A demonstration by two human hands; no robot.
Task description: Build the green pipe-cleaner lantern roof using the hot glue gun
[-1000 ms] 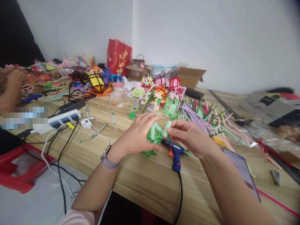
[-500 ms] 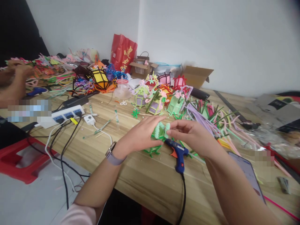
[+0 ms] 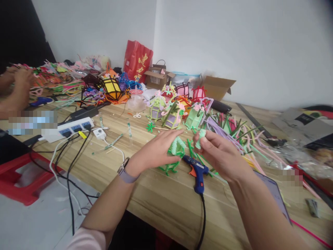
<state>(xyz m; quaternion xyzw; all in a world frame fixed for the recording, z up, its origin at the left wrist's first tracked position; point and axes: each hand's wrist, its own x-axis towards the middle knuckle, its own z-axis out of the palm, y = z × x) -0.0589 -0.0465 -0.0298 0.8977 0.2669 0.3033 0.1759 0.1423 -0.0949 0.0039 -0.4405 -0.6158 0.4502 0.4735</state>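
My left hand [image 3: 158,149] curves around a small green lantern made of fuzzy pipe cleaners [image 3: 177,147], thumb at its near side and fingers over the top. The palm hides part of the lantern, which stands on the table. Pinched in my right hand [image 3: 218,152] is a short, wavy pale-green pipe cleaner piece [image 3: 200,139], held apart from the lantern at its right. A blue glue gun [image 3: 198,173] with an orange trigger lies between my hands, its nozzle close to the lantern. Several green stems [image 3: 191,149] lie behind the gun.
Finished lanterns [image 3: 173,116] and loose pipe cleaners [image 3: 241,135] lie behind my hands. At left are a white power strip [image 3: 66,128] with cables and a co-worker's hands [image 3: 22,83]. A phone [image 3: 272,192] rests beneath my right forearm; the glue gun's cord [image 3: 203,215] runs over the near edge.
My right hand has drawn back to the right from the lantern, carrying the pale-green piece with it. My left hand stays around the lantern.
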